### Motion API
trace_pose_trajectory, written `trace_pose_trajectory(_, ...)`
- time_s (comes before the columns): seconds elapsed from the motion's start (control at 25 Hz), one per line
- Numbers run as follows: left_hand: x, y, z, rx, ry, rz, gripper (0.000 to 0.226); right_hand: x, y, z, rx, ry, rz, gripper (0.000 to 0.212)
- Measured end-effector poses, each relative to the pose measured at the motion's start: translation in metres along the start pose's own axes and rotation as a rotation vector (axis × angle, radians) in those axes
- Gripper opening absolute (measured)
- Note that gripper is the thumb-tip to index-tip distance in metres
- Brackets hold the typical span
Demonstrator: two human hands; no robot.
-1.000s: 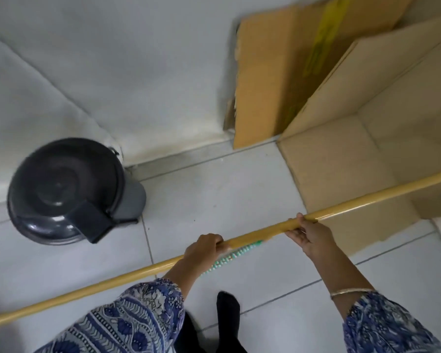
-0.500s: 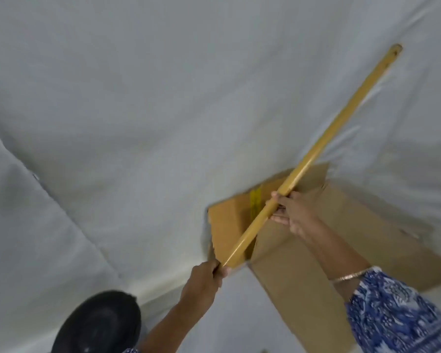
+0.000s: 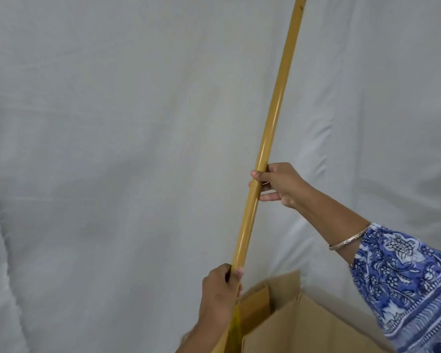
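Okay, on my remote feed both hands are on one long yellow-brown pole (image 3: 271, 123). It stands nearly upright in front of the white cloth backdrop (image 3: 112, 123), with its top leaning a little to the right and running out of the upper edge of the view. The left hand (image 3: 219, 296) grips it low down, fist wrapped fully round the shaft and thumb laid up along it. I can't see the pole's lower end, since it drops behind that hand and wrist. The right hand (image 3: 283, 184) holds it higher, about mid-shaft. Its fingers are curled round from the right side in a looser hold, with one finger across the front and the others hooked behind. The two hands are well apart along the pole. A thin metal bangle (image 3: 349, 240) sits on the right forearm, just above a blue patterned sleeve (image 3: 405, 276). An open cardboard box (image 3: 303, 324) is at bottom right, its flap corner just beside the left hand and below the right forearm. I can't tell whether the pole touches the box.
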State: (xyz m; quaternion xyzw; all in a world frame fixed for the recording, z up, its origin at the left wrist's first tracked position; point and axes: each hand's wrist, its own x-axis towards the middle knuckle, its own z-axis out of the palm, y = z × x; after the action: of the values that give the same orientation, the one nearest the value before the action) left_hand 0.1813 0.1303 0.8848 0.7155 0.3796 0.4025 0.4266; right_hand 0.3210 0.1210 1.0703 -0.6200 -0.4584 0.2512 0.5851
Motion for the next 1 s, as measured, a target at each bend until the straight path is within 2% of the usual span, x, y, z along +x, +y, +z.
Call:
trace_pose_trajectory(0.2,0.041,0.050,0.054,-0.063,0.046,0.053,0.025,0.034,-0.026,-0.062,-0.017,-0.014,-0.106,0.018)
trace_pose_trajectory(0.36,0.078,0.065,0.119,-0.106,0.076,0.067,0.023,0.070,-0.012,-0.121,-0.037,-0.052,-0.157,0.015)
trace_pose_trajectory(0.52,0.124,0.072,0.186,-0.090,0.122,0.060,0.024,0.115,0.011,-0.172,-0.019,-0.076,-0.177,0.025)
trace_pose_trajectory(0.84,0.211,0.038,0.287,-0.120,0.184,-0.052,0.026,0.209,0.088,-0.216,-0.039,-0.101,-0.186,0.017)
trace_pose_trajectory(1.0,0.253,0.009,0.317,-0.149,0.198,-0.091,0.024,0.257,0.126,-0.220,-0.079,-0.119,-0.188,0.023)
